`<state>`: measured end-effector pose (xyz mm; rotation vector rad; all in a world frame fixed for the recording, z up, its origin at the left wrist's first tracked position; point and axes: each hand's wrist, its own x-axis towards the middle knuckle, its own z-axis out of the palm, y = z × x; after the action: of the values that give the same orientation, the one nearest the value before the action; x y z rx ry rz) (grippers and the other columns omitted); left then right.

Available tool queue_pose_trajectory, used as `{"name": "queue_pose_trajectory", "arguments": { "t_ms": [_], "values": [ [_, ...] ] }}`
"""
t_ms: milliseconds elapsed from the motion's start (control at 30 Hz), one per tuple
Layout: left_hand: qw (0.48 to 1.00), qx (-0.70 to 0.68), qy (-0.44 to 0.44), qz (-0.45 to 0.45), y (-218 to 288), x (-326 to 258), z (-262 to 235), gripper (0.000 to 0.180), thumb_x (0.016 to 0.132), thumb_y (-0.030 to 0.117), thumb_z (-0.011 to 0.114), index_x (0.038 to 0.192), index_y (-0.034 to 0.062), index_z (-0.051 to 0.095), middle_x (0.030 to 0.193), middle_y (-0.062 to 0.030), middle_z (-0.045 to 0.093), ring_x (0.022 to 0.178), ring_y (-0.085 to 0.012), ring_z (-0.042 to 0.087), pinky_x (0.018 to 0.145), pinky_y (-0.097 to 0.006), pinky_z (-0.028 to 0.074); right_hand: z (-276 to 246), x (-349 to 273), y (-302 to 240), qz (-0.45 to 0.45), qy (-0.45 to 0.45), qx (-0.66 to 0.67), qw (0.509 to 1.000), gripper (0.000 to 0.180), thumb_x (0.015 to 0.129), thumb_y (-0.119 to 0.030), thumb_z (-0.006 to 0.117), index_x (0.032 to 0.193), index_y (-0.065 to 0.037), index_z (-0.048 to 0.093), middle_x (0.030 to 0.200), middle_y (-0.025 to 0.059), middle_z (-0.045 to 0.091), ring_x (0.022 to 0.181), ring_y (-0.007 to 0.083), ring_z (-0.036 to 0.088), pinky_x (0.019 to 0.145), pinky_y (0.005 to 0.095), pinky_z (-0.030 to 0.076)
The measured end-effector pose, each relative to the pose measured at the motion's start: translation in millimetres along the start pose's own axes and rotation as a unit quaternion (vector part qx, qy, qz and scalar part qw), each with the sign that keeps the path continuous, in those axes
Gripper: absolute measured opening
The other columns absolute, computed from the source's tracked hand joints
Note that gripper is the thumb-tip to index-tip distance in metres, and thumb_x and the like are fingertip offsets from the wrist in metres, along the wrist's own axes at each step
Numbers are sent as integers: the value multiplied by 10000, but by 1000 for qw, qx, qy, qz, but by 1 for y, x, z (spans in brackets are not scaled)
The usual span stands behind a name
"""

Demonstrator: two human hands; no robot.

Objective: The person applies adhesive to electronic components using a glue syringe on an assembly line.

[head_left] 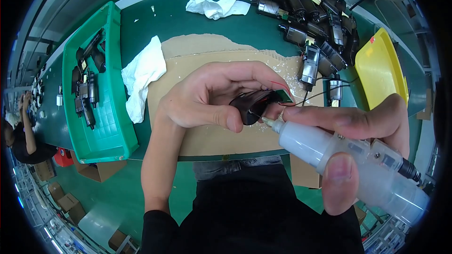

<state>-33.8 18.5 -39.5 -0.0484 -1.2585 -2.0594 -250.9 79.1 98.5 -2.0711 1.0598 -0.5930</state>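
Now, the left hand (195, 96) is curling around a dark, glossy part (252, 106), with its thumb and fingers closed on it; this part is being held above the cardboard sheet (212, 143), and a small green board (284, 96) is showing at its end; the right hand (369, 122) is gripping a translucent white dispenser (306, 142), its thumb and index finger spreading around the body; the nozzle (269, 122) is pointing at the part, but I cannot tell whether it is touching; dark devices (336, 34) are lying heaped at upper right.
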Motion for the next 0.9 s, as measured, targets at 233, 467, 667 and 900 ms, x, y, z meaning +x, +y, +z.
{"name": "queue_pose_trajectory", "arguments": {
  "t_ms": [233,467,667,900],
  "values": [
    [994,28,106,-30,6,4,13,698,685,346,825,1108,-105,500,1016,-180,570,890,-228,542,797,-335,428,9,-2,4,-11,43,50,998,397,846,-169,618,1028,-12,302,994,286,617,932,331,663,827,413,551],
    [1000,4,-17,5,2,-1,-1,675,774,163,759,1298,-96,422,1253,-155,509,1161,-218,496,995,-321,369,10,-2,-4,10,45,23,999,409,843,-174,622,1033,-8,301,1001,286,615,924,313,662,834,400,545],
    [1000,10,-22,-1,3,0,0,677,778,184,758,1296,-95,423,1255,-155,509,1162,-216,498,990,-317,373,17,-4,1,-2,79,60,995,398,843,-160,612,1034,-3,300,998,295,612,938,318,656,841,402,542],
    [1000,12,-13,11,7,-3,6,689,787,234,753,1295,-90,418,1259,-162,507,1167,-228,503,987,-335,385,19,-8,2,-26,107,134,985,386,843,-153,610,1025,-5,303,1000,302,607,943,336,653,846,407,542]
  ]
}}
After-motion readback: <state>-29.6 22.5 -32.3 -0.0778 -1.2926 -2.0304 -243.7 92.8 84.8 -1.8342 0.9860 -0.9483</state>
